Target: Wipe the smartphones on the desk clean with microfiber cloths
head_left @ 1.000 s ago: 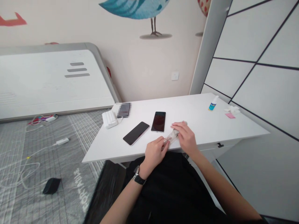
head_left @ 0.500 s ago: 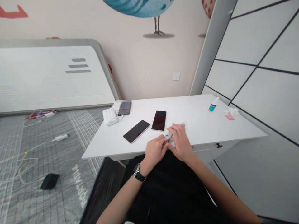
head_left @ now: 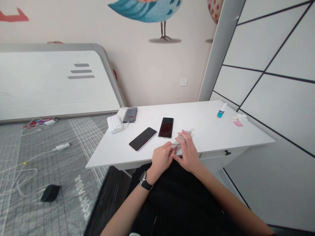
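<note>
Now my two hands meet at the near edge of the white table [head_left: 211, 137], and both of them are closed on one small pale thing, maybe a wipe or a thin packet [head_left: 183, 137]; it is too small to name for sure. My left hand [head_left: 161, 159] pinches its near end between thumb and fingers, close to my body. My right hand [head_left: 188, 154] lies over its far part with the fingers laid flat along it, so most of it is hidden and only a pale end shows beyond my fingertips. The thing rests on the table top, just right of the two phones.

I judge that I am in the middle of handling this piece, either opening it or smoothing it, and not yet using it on anything. The next move, as I think, needs both hands to keep a firm pinch and to pull gently in opposite ways, because the material looks thin and may tear badly.

Just beside my hands lies a dark phone [head_left: 166, 127], screen up, and left of it a second phone [head_left: 143, 139] set at an angle. Farther left is a white box [head_left: 115, 124]. At the far right of the table stand a small spray bottle [head_left: 221, 110] and a pink slip [head_left: 237, 123] with some crumpled white paper.
</note>
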### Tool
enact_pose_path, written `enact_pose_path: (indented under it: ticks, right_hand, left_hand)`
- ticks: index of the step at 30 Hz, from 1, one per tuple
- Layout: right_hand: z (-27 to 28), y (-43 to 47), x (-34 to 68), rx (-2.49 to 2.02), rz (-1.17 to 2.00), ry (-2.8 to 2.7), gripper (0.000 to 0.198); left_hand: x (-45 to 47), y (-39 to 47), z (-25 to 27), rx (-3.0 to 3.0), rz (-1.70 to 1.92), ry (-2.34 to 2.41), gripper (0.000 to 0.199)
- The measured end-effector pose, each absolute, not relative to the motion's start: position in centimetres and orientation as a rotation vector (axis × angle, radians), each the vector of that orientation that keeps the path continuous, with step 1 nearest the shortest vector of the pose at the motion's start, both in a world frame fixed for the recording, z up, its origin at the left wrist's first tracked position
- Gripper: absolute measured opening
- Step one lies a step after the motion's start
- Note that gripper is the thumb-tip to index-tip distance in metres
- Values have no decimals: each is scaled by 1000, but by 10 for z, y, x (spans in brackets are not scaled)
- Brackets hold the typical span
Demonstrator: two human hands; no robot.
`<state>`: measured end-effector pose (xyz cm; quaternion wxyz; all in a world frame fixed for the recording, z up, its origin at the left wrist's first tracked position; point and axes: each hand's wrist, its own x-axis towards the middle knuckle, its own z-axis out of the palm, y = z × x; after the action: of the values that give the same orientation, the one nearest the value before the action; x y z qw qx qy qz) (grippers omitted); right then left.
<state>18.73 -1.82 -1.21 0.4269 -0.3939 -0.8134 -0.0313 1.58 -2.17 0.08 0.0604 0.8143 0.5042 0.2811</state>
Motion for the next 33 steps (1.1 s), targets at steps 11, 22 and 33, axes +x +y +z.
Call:
enact_pose_path:
  ticks: [11,22,33]
  right_hand:
    - [-5,2,207,-1164,-145,-1982,59]
    - [-10,-9,199,-1055,-167,-2155,63]
    - [-10,-30,188,-903,-153,-2271,66]
  left_hand:
    - [17,-24,1,2490,867,1537,33]
    - [15,-22,-3,2492,810,1573,21]
    - [10,-22,-8,2495,930,1492,18]
